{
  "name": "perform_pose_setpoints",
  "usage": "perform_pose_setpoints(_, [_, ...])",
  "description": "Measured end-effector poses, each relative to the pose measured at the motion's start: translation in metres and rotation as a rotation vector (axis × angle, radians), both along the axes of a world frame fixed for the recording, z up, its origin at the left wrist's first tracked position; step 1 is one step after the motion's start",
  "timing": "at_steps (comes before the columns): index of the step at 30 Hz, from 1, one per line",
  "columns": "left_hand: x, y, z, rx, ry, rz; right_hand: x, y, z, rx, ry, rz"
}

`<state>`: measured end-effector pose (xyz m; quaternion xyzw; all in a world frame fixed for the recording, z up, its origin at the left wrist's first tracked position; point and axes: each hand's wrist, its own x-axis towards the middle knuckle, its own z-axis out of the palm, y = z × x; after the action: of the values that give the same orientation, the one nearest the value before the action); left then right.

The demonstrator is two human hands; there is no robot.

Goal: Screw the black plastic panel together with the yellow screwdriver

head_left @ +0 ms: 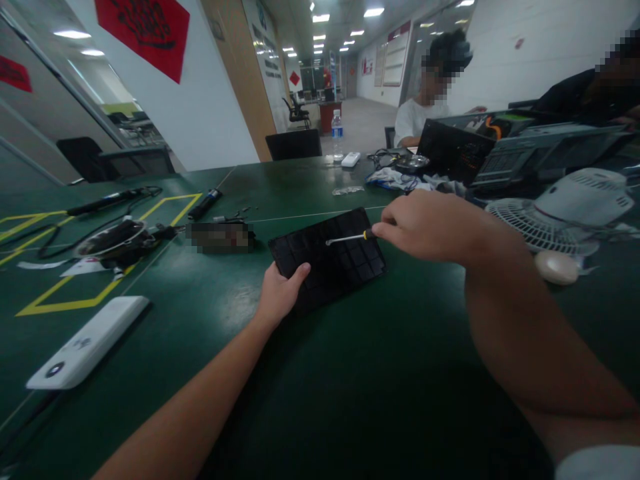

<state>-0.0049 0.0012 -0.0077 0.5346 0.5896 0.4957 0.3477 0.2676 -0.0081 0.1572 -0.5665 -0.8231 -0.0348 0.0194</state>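
Observation:
My left hand [283, 290] grips the near left edge of a flat black tray [345, 263] with a grid of compartments, its thumb over the rim. The tray is slightly tilted above or on the green table; I cannot tell which. In my right hand [425, 225] is a screwdriver [350, 237] with a yellow and black handle, the fingers wrapped round it. Its shaft points left across the tray. The tip is near the tray's middle, with a small shiny bit at its end, too small to name.
A white power bank-like device [90, 343] lies front left on the green table [280, 400]. Behind it are cables and a black device [117, 240]. To the right are a white fan [580, 200] and an open computer case [540, 150]. A bottle [337, 137] stands behind. Two people sit opposite.

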Motion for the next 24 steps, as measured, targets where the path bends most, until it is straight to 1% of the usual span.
perform_pose_setpoints(3, [0.0,0.0,-0.001,-0.004,-0.014,-0.002,0.007,0.001,0.001,0.004,0.091,0.053])
perform_pose_setpoints(7, [-0.003,0.002,-0.005,0.012,-0.003,0.0,0.015,-0.003,0.008,0.093,0.131,0.119])
perform_pose_setpoints(11, [-0.005,0.004,-0.009,0.008,-0.023,-0.013,0.017,-0.009,0.014,0.185,0.175,0.094])
perform_pose_setpoints(14, [-0.004,0.003,-0.007,-0.007,-0.018,0.01,0.016,-0.012,0.016,0.238,0.204,0.085])
perform_pose_setpoints(19, [0.0,0.001,-0.003,-0.006,-0.031,0.009,0.014,-0.008,0.014,0.235,0.169,0.124])
perform_pose_setpoints(24, [0.0,0.001,-0.001,-0.003,0.02,0.016,0.011,-0.003,0.011,0.245,0.152,0.154])
